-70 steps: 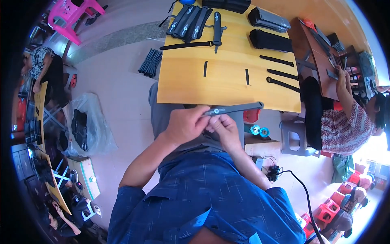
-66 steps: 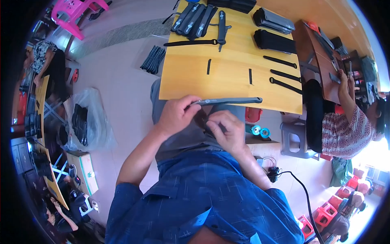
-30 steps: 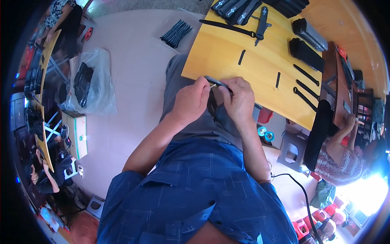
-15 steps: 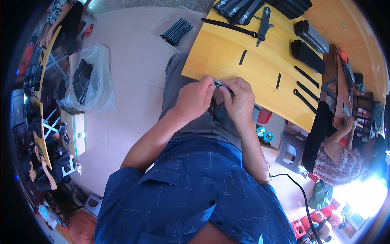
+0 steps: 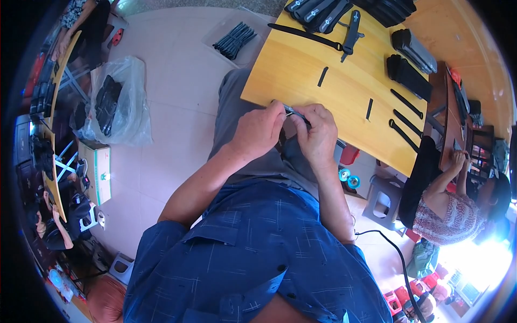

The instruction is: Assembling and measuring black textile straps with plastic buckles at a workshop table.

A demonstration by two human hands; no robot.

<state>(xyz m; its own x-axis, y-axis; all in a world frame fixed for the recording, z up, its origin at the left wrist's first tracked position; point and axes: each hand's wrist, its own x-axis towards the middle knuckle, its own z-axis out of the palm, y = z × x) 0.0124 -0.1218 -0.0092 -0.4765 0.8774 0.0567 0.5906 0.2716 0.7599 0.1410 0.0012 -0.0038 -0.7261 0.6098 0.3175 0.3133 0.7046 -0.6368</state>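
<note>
My left hand (image 5: pixel 257 129) and my right hand (image 5: pixel 319 132) meet at the near edge of the wooden table (image 5: pixel 291 75). Both are closed, fingertips pinching a small dark strip (image 5: pixel 291 111) with a thin pale bit showing between them. The fingers cover most of it, so its kind cannot be told. On the table beyond lie two short black strips (image 5: pixel 322 76), a long black strap with a looped end (image 5: pixel 307 35) and a grey-black strap with a side tab (image 5: pixel 352 35). Several narrow black straps (image 5: pixel 404 135) lie at the right edge.
Dark straps (image 5: pixel 323 16) are piled at the table's far end, with folded black stacks (image 5: pixel 407 77) on the right. A clear tray (image 5: pixel 211 36) holds bundled cords. Left are a plastic bag (image 5: pixel 137 102) and a carton (image 5: pixel 102 175); right, a grey stool (image 5: pixel 383 200) and a seated co-worker (image 5: pixel 447 210).
My hands keep almost the same pose on the dark strip. The co-worker at the right has shifted, with both hands now raised together. The view has moved slightly.
</note>
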